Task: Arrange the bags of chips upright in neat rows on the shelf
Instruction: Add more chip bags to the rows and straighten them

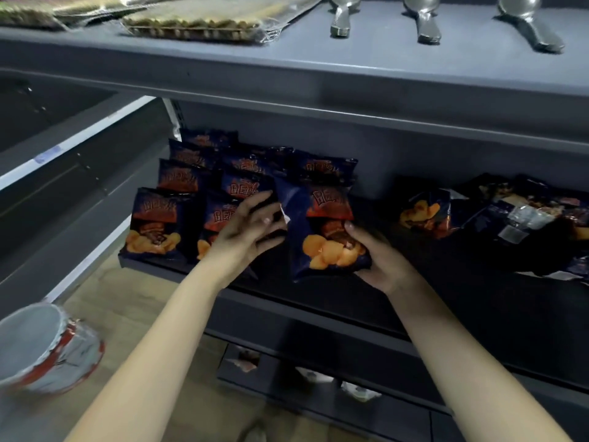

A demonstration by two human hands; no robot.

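So the bag (328,231) being sorted is in the middle of the frame, held up at the front of the dark shelf (478,282), just right of the bags already standing in rows (153,221). The right hand (379,260) cups its lower right corner with the thumb on the front. The left hand (245,228) has its fingers curled round the bag's left edge, which is folded over a bit. I'd guess it's super light, puffy and crinkly, with slick foil, and the chips inside would crush easily. Holding it by the sealed edges and corners rather than squeezing the belly seems right. More loose bags (522,215) lie flat in a heap at the right of the frame. The packaging is dark blue with orange chips pictured and a chunky orange logo, maybe starting "DE", but it's too blurry to read properly.
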